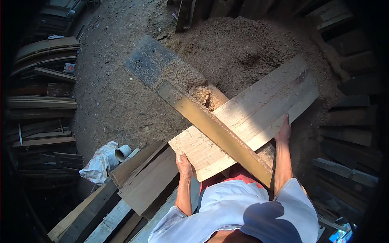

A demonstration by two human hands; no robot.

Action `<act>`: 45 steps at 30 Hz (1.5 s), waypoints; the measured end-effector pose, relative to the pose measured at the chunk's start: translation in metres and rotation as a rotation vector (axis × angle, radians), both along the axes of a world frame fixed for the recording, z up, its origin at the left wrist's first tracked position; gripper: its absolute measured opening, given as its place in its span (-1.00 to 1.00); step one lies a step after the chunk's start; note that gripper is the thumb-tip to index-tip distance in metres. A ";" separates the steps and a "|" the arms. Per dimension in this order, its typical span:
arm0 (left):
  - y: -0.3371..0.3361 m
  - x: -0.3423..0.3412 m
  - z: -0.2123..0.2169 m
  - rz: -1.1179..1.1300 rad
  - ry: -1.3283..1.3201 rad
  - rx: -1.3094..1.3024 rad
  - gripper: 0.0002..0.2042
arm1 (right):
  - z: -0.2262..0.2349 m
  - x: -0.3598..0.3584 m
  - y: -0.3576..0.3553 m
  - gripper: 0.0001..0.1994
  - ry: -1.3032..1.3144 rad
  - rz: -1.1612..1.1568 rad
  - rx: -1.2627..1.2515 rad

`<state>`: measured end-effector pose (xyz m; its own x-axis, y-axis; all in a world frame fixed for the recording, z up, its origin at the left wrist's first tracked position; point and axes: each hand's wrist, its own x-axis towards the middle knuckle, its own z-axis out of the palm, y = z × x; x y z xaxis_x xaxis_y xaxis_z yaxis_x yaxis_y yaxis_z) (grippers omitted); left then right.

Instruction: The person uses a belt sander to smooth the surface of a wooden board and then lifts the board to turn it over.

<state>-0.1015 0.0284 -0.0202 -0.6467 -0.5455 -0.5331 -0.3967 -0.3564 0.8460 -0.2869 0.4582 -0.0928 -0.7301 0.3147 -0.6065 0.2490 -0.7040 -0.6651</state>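
Left hand (184,165) grips the board (259,101) at its left end; right hand (283,131) grips its near long edge. Board crosses the table (150,54), past both long edges, below the yellow bar (219,133). Tip: load 2 hands evenly, stay clear of bar.

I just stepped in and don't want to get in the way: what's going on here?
A person is holding a wide wooden board in both bare hands. The left hand grips its left end; the right hand holds the near long edge, toward the other end. A long yellowish bar crosses the board in view. Sawdust is heaped beyond it.
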 end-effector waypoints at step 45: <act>0.259 -0.087 0.048 -2.247 0.742 -1.290 0.09 | 0.080 0.229 -0.022 -0.45 -0.544 0.231 1.610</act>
<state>-0.1884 0.2872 0.0276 -0.2261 0.9308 -0.2873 0.8886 0.3179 0.3307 -0.0575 0.4361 -0.0132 -0.6770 0.7358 0.0167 0.6617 0.6185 -0.4238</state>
